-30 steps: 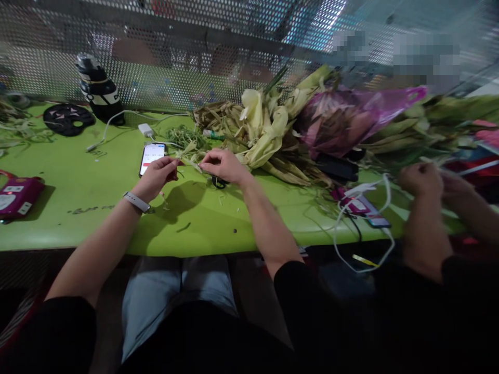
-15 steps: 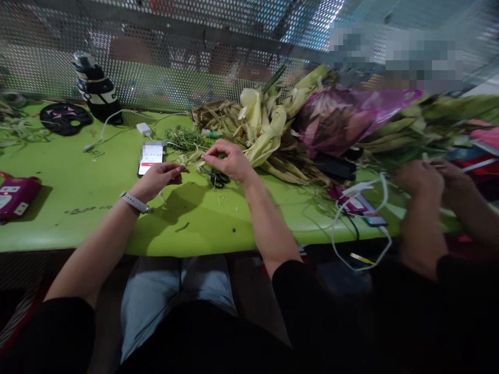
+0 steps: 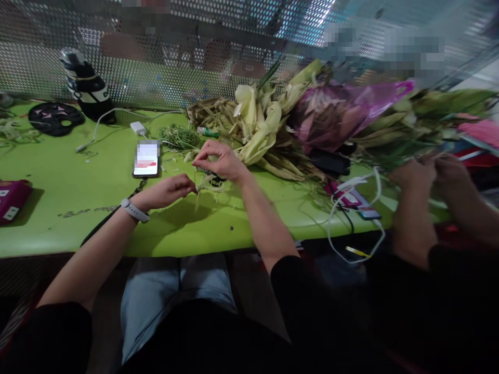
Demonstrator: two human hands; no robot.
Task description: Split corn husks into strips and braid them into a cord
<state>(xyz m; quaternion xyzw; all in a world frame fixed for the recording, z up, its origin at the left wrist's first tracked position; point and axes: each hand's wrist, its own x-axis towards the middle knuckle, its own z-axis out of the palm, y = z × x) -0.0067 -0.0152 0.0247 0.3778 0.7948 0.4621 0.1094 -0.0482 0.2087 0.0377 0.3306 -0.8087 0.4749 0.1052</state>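
Observation:
My left hand (image 3: 177, 188), with a pale watch on the wrist, is closed over the green table, its fingertips pinching a thin pale plant strand (image 3: 197, 198). Just above and to the right, my right hand (image 3: 221, 160) is closed too, thumb and forefinger pressed together on what looks like the strand's upper end. Dark scissors (image 3: 215, 180) lie partly hidden behind the right hand and loose shreds. A tangle of thin green strands (image 3: 179, 137) rests beyond my hands, next to a heap of corn husks (image 3: 265, 130). A lit phone (image 3: 146, 160) lies near my left hand.
A black bottle (image 3: 88, 88) and a black mask (image 3: 56, 118) stand at the back left. A maroon box (image 3: 14, 200) is at the left edge. Pink plastic bag (image 3: 331, 114), power bank and cables (image 3: 351, 200) lie rightward. A co-worker's hands (image 3: 424, 174) work at far right.
My left hand has moved right and slightly down, away from the phone, closer under my right hand. A dark strap by the phone now shows. The view has shifted slightly.

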